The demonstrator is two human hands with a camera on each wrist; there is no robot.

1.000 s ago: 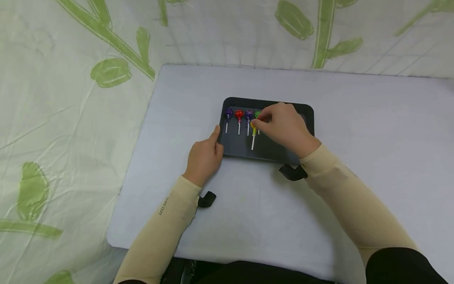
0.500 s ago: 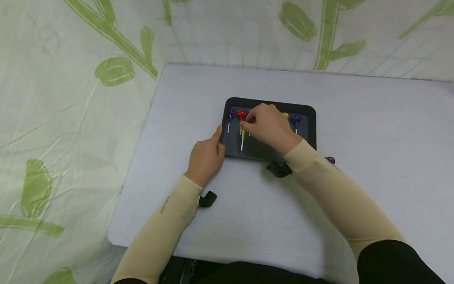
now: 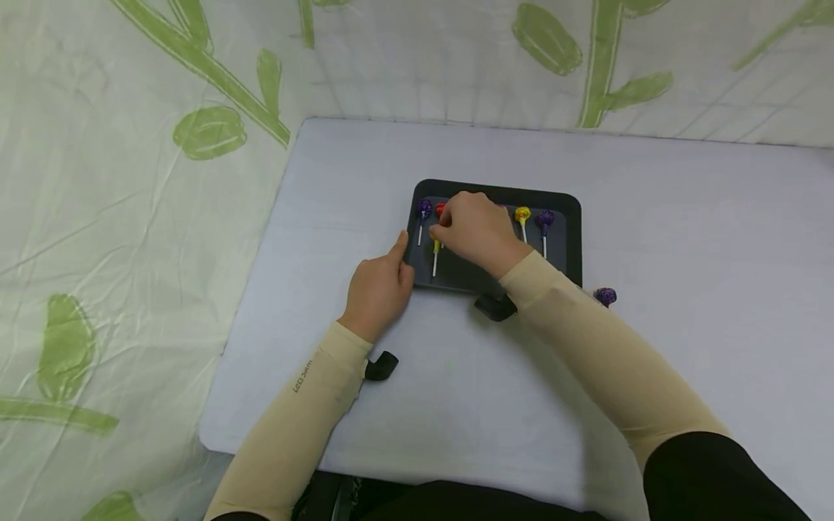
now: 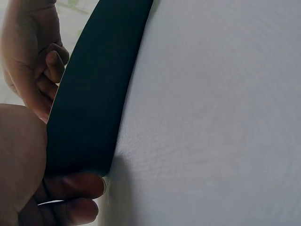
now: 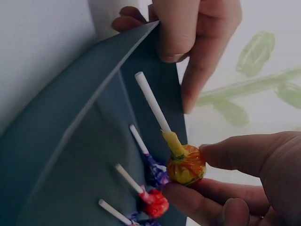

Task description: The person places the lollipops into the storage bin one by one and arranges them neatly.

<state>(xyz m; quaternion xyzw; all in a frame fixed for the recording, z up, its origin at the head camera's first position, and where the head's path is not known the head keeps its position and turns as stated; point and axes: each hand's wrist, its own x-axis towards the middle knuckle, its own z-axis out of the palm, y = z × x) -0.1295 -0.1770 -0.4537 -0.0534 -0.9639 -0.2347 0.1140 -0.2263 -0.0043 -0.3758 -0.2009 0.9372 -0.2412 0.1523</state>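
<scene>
My right hand [image 3: 478,228] pinches a lollipop in a yellow and orange wrapper [image 5: 186,165] by its candy head, over the left part of a dark tray [image 3: 573,235]. The white stick points toward the tray's near side. At the near left corner, my left hand [image 3: 378,293] grips the tray, its thumb over the rim and its index finger along the left side. A purple lollipop [image 3: 425,208] and a red one [image 3: 440,209] lie at the tray's left. On the right are another yellow lollipop [image 3: 523,215] and a purple one [image 3: 546,219]. My right hand hides those between.
Outside the tray, a purple lollipop [image 3: 606,296] lies on the white table [image 3: 704,289], partly behind my right sleeve [image 3: 586,318]. A white cloth with green leaf prints [image 3: 208,133] hangs behind the table and spreads along its left.
My right hand has moved left across the tray, carrying the yellow lollipop. The lollipops at the tray's right have come into view. My left hand stays at the corner.
</scene>
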